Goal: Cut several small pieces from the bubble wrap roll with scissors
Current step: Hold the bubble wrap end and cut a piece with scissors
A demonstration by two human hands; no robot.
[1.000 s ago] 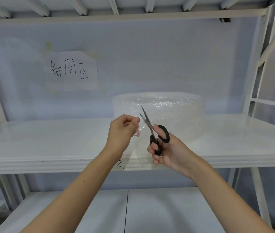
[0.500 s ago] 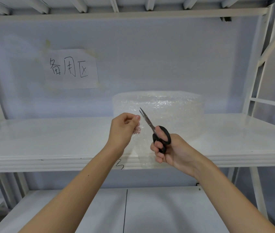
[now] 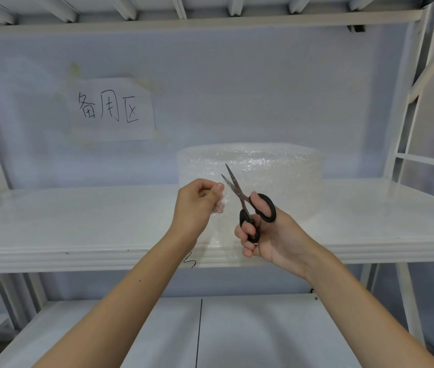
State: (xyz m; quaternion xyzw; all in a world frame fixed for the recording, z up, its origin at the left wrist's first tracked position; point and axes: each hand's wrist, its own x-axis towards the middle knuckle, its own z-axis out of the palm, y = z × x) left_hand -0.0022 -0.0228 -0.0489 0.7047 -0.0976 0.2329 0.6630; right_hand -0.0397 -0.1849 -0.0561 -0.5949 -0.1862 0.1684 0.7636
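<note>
Head view. A bubble wrap roll (image 3: 250, 176) is stood on end toward the back of a white shelf (image 3: 77, 221), right of centre. A loose sheet of the wrap (image 3: 223, 235) is drawn forward from it, over the shelf's front edge. The sheet's upper edge is pinched between curled fingers of the left hand (image 3: 197, 205). Black-handled scissors (image 3: 247, 200) are gripped by the right hand (image 3: 266, 235), thumb and fingers through the loops; the blades are parted, tips pointed up and left, just beside the left fingertips and in front of the roll. A paper sign (image 3: 112, 108) with handwritten characters is taped to the wall behind, upper left. A lower shelf (image 3: 237, 333) is seen beneath the forearms. White frame uprights are noted at both sides.
</note>
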